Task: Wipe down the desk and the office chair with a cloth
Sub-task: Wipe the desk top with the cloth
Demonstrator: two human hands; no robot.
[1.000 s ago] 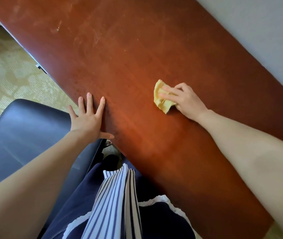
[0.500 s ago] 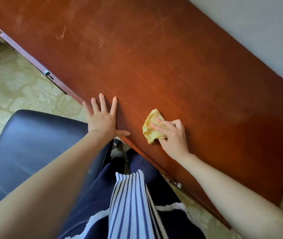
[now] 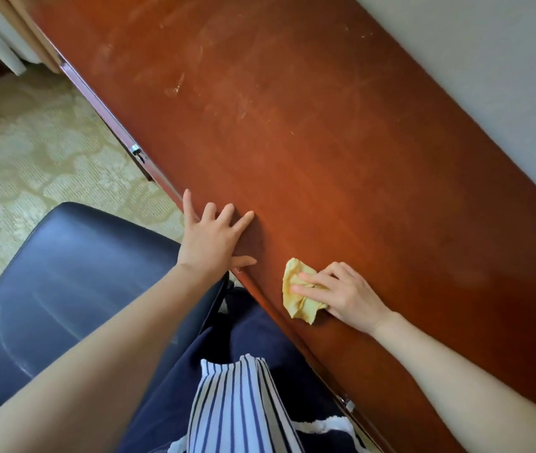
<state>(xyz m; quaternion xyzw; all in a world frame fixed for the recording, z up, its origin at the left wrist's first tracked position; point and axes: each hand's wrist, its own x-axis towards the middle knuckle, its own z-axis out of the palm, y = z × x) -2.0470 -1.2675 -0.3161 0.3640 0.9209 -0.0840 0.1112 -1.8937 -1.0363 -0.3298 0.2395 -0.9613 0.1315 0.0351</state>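
My right hand was on the yellow cloth. Two fingers lay nearly straight across the top and pressed it flat to the desk; the other fingers were bent behind them and my thumb was hidden. The cloth was crumpled, on the desk top just inside the near edge, and touched only the wood and my hand.

My left hand lay palm down at the same near edge, close to the cloth but apart from it. Its fingers were spread wide and held nothing. The thumb stuck out sideways along the desk edge, toward the cloth.

The desk was reddish-brown wood, running diagonally across the view, with its far side against a pale wall. Dusty smudges and streaks showed on the far-left part of the top. A small metal fitting sat under the near edge.

The office chair, with a dark, shiny seat, stood below my left forearm, just beside the desk. Under it was patterned beige carpet. My striped top and navy clothing filled the bottom middle, between my arms.
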